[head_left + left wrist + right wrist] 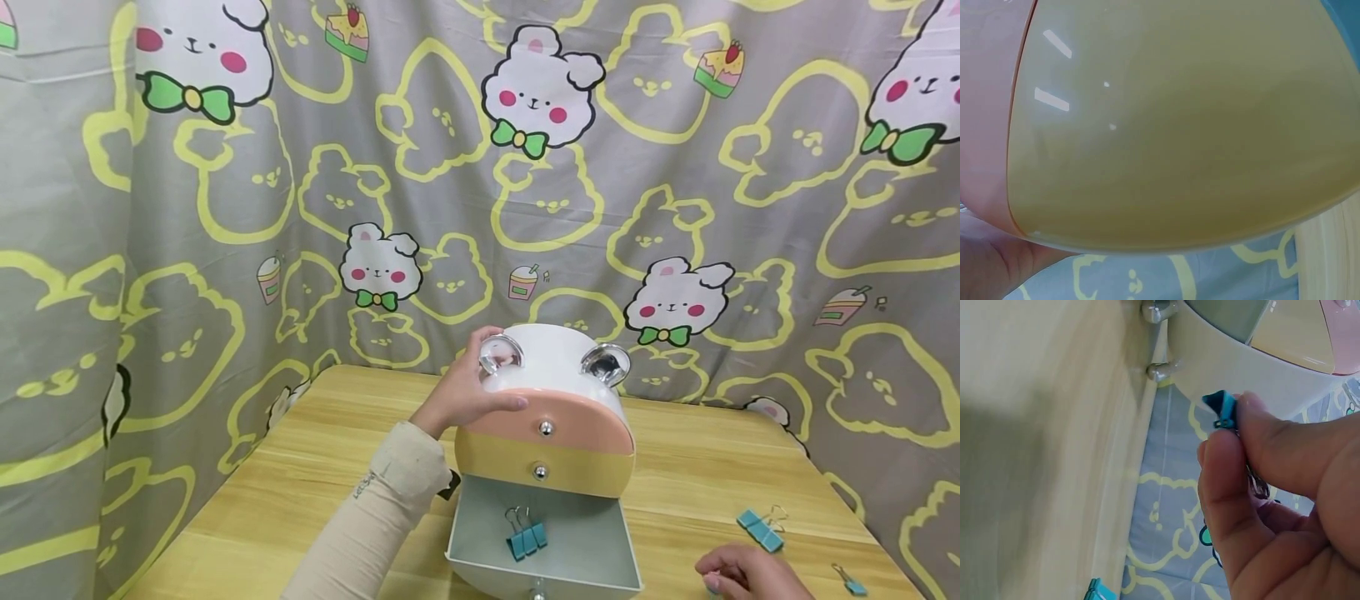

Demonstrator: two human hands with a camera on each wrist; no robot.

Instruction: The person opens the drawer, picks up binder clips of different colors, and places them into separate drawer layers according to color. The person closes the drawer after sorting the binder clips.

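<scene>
A small drawer box (pixel 551 358) with a white body and shiny ear shapes stands on the table. My left hand (pixel 468 387) grips its upper left side, thumb against the orange drawer front (pixel 585 421). The yellow drawer front (pixel 1179 125) fills the left wrist view. Pulled out at the bottom, the grey-green drawer (pixel 592 542) holds teal binder clips (pixel 527 540). To the right of it, my right hand (pixel 750 573) pinches a small teal binder clip (pixel 1227 409) between thumb and forefinger, seen best in the right wrist view.
More teal binder clips (pixel 761 529) lie on the wooden table (pixel 697 467) beyond my right hand, and a smaller clip (pixel 849 581) lies farther right. A patterned grey curtain (pixel 450 208) hangs behind the table and along its sides.
</scene>
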